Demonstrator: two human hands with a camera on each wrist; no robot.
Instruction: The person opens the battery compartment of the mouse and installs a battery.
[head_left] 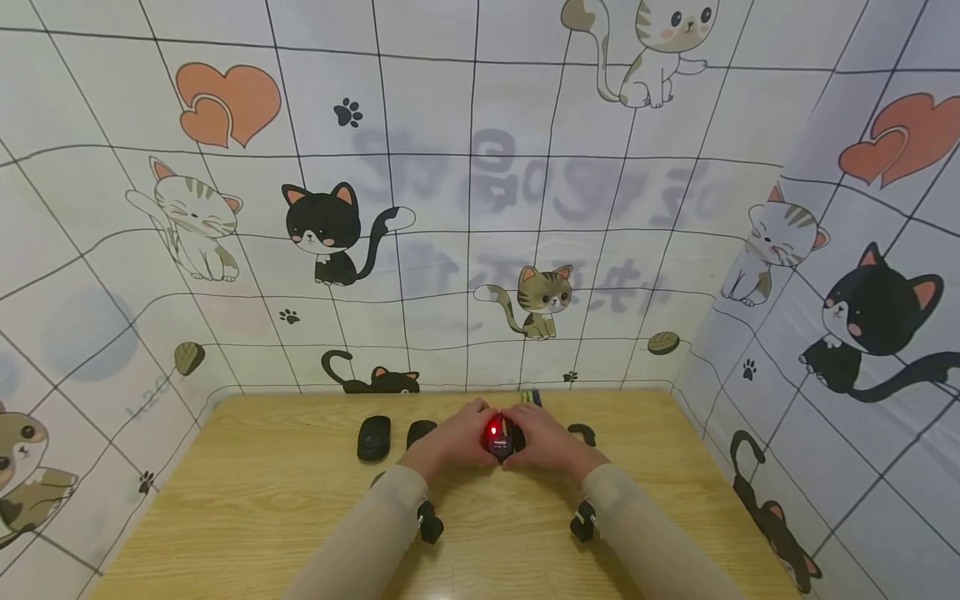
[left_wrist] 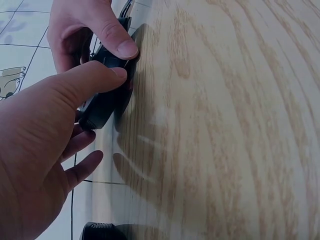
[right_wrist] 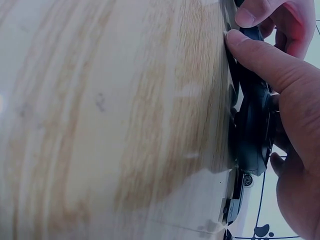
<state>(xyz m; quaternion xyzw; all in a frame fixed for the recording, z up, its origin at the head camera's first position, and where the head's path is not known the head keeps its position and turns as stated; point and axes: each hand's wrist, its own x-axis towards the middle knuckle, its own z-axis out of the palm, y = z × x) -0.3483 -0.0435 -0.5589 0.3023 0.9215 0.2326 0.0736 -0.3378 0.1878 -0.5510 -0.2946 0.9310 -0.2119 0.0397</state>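
Note:
A black computer mouse [head_left: 500, 447], with a glowing red light and small printed marks facing up, is between both hands over the table. My left hand [head_left: 467, 435] pinches its left side, and in the left wrist view the thumb presses along the near edge of the black body [left_wrist: 102, 107]. My right hand [head_left: 542, 440] grips the other side, its thumb close to the left thumb. In the right wrist view, a black rounded body [right_wrist: 252, 127] lies beside the right palm. The fingers hide much of the mouse.
Two more black mice stand to the left, one whole [head_left: 373, 438] and one [head_left: 422, 431] partly behind the left hand. A dark curved piece [head_left: 582, 433] lies right of the right hand. Small yellow-and-dark items [head_left: 531, 397] sit at the back edge, against the cat-print curtain [head_left: 435, 317].

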